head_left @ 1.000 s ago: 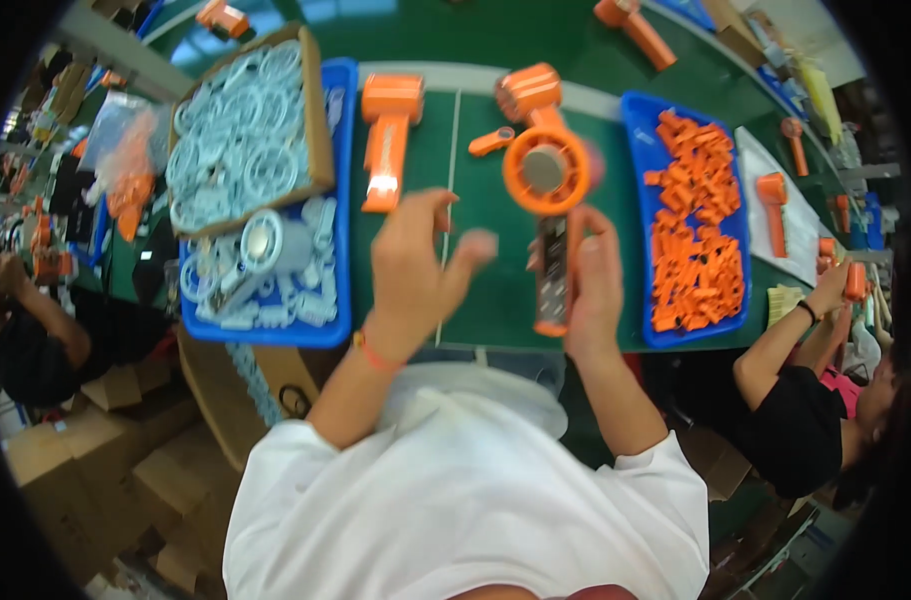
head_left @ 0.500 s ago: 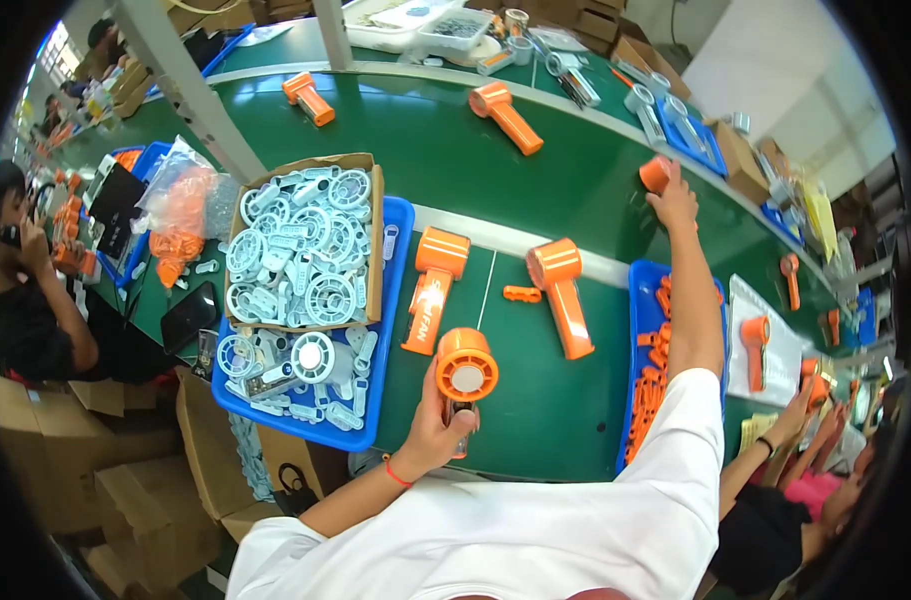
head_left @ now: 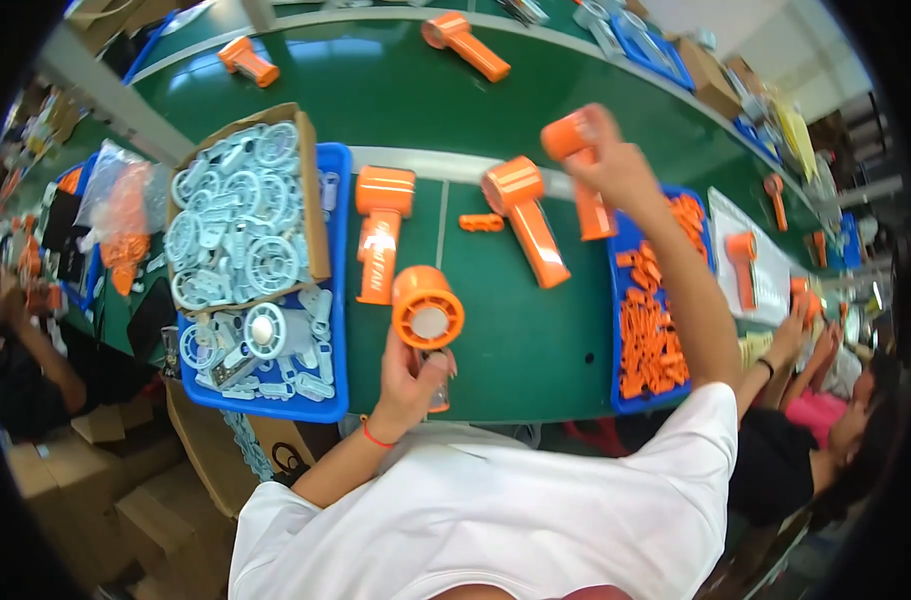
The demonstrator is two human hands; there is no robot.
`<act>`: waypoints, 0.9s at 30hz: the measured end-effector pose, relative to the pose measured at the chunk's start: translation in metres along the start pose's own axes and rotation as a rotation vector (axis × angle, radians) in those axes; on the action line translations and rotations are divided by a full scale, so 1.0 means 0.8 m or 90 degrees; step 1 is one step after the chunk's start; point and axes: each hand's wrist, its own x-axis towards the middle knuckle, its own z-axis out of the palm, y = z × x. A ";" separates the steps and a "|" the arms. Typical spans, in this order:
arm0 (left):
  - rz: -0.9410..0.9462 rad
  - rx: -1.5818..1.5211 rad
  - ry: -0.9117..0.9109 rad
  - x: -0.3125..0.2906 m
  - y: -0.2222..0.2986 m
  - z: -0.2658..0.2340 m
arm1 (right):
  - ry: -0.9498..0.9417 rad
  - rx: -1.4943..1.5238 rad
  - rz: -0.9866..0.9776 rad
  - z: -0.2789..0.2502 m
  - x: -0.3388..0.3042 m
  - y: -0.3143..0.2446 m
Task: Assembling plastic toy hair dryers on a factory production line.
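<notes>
My left hand (head_left: 407,388) is closed around the handle of an orange handheld fan (head_left: 430,297), its round grille facing up toward me. My right hand (head_left: 620,172), slightly blurred, grips a second orange handheld fan (head_left: 593,212) by its upper part, above the bench and beside a blue tray of small orange parts (head_left: 653,345). Between my hands two more orange handheld fans lie on the green bench, one on the left (head_left: 380,235) and one in the middle (head_left: 528,222). A small orange clip-like piece (head_left: 481,222) sits between them.
At left, a blue tray (head_left: 337,290) carries a cardboard box (head_left: 315,200) heaped with light-blue fan parts. Further orange fans lie on the green belt (head_left: 365,95) beyond a pale rail. A metal post (head_left: 115,85) rises at the left. Co-workers sit at both sides.
My right hand has taken the orange fan from the belt and drawn it back toward the bench. My left hand still holds its fan. The whole view has shifted.
</notes>
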 end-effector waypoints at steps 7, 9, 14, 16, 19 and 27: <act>0.000 -0.006 0.011 -0.009 0.006 -0.005 | 0.130 -0.143 -0.063 -0.027 -0.079 0.039; -0.021 -0.010 -0.020 -0.007 0.009 -0.004 | 0.029 -0.185 -0.118 -0.009 -0.107 0.108; 0.002 -0.047 -0.008 -0.002 0.008 -0.003 | -0.073 -0.148 -0.164 -0.003 -0.127 0.109; -0.022 -0.107 -0.021 0.000 0.009 -0.004 | 0.089 0.033 -0.158 -0.010 -0.147 0.072; -0.078 -0.203 -0.060 -0.001 0.013 0.002 | -0.039 0.455 -0.089 0.026 -0.212 -0.009; -0.139 -0.187 -0.092 -0.007 0.038 0.015 | 0.075 -0.069 -0.282 0.097 -0.284 -0.053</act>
